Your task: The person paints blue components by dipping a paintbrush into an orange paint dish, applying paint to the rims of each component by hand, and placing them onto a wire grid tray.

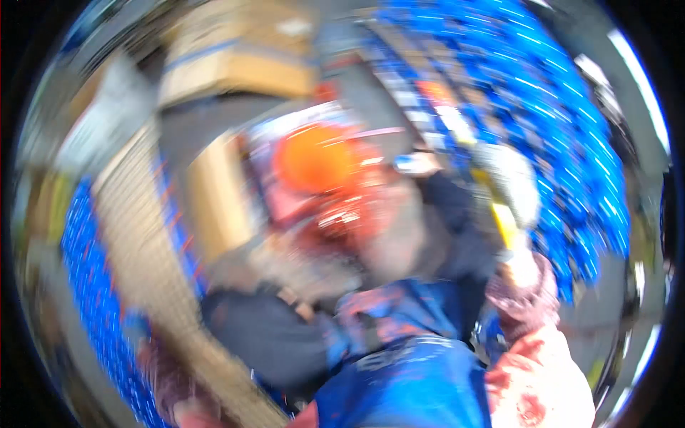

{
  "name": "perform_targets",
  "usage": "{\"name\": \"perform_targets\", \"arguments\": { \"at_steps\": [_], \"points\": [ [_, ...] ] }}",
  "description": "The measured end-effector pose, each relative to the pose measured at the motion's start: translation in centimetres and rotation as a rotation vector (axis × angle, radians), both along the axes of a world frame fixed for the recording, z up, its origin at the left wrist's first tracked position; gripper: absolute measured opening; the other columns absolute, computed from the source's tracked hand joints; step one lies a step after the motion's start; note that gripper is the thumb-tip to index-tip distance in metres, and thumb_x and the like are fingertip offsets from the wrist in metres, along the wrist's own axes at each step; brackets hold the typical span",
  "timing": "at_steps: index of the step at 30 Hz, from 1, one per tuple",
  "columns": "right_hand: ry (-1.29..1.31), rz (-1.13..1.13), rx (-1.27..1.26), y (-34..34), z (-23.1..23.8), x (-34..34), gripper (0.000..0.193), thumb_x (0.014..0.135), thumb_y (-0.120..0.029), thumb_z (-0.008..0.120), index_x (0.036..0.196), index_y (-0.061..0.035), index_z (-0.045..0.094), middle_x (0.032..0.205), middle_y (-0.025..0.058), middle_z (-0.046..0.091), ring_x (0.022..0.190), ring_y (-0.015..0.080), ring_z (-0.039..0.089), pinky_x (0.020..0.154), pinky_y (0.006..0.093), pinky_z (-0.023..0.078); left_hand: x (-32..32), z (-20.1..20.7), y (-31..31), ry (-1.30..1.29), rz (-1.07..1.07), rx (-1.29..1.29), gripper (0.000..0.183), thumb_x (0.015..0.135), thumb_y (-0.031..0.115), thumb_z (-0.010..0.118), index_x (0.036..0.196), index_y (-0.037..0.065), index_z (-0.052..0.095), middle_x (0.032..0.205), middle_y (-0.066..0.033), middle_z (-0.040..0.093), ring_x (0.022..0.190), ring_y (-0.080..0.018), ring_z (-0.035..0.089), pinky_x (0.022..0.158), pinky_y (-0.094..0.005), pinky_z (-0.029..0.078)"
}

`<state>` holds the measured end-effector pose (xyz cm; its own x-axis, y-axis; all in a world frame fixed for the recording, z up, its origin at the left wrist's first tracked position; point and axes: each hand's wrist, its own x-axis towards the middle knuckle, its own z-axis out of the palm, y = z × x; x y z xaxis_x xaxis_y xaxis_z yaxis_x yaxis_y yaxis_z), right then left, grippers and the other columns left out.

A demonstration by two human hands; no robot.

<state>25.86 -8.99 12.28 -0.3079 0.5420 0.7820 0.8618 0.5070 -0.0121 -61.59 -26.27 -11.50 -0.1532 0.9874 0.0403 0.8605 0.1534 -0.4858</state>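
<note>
A blue heap point(89, 285) lies at my left, beside my left hand point(135, 327), too smeared to tell its opening or hold. An orange round thing point(316, 158) sits mid-floor. My gloved right hand point(515, 184) seems curled around a yellow stick point(504, 225), near a larger blue pile point(564, 143); done or undone, I can't tell.

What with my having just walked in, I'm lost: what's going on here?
A person in a blue apron has both arms spread, the picture badly blurred. The gloved right hand is near the blue things on the right; a yellow strip shows beside it, whether held I cannot tell. The left hand is low on the left, too blurred to read. Between them is a round orange thing.
</note>
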Motion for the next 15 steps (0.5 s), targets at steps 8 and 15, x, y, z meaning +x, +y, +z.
{"name": "perform_targets", "arguments": {
  "at_steps": [8, 15],
  "points": [
    [-0.389, -0.687, 0.098, -11.9, 6.9, 18.7, 0.045, 0.077, -0.011, 0.066, 0.122, -0.0150, 0.062, 0.077, 0.0080, 0.057, 0.071, 0.0273, 0.058, 0.059, 0.0402, 0.046, 14.3, 5.4, 19.3, -0.552, 0.347, 0.163, 0.026, 0.094, 0.024, 0.048, 0.111, 0.005, 0.052, 0.102, -0.0132, 0.057, 0.093, -0.0265, 0.058, 0.076, -0.0381, 0.050],
    [-0.600, -1.031, -0.061, -15.3, 5.1, 27.2, 0.045, 0.084, -0.015, 0.060, 0.129, -0.0211, 0.055, 0.101, 0.0083, 0.061, 0.088, 0.0269, 0.060, 0.071, 0.0405, 0.049, 27.8, 16.4, 24.4, -1.435, 0.170, 0.074, 0.039, 0.098, 0.026, 0.042, 0.129, 0.002, 0.042, 0.121, -0.0163, 0.052, 0.110, -0.0271, 0.055, 0.088, -0.0384, 0.049]
  ]
}}
